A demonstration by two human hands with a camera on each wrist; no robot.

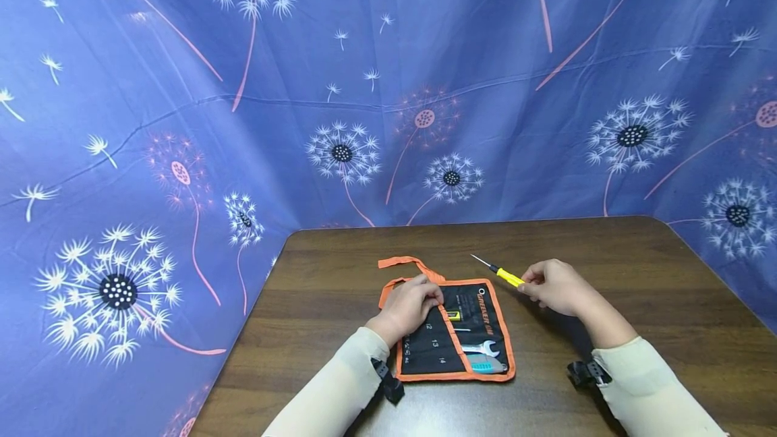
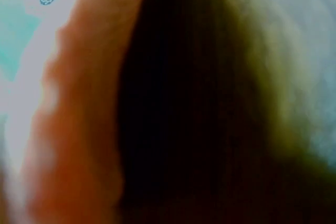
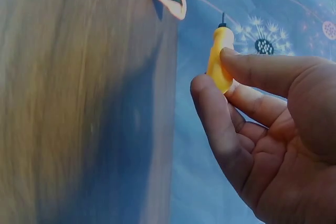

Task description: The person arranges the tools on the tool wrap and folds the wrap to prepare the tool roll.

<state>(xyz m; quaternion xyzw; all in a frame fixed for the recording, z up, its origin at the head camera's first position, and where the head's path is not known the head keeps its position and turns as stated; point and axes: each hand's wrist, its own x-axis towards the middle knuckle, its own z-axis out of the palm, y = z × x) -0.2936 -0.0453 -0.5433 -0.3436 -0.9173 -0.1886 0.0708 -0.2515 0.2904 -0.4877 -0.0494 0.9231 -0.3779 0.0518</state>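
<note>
Yellow-and-black screwdriver (image 1: 508, 276), gripped by its handle between the right hand's (image 1: 555, 287) thumb and fingers, is held by the far right corner of the black tool pouch (image 1: 421, 356), its long axis slanting so the tip points leftward and away from the person. Nearer the pouch, the left hand (image 1: 408, 307) pinches the orange pocket edge (image 1: 456, 336), whose mouth faces right. White 12, 13 and 14 are legible on the pouch, and its orange lettering (image 1: 483, 312) appears to read GREENER.

Yel screwdriver (image 1: 508, 277) — held tilted nr blk/orng pouch (image 1: 442, 351) — spread flat.
</note>
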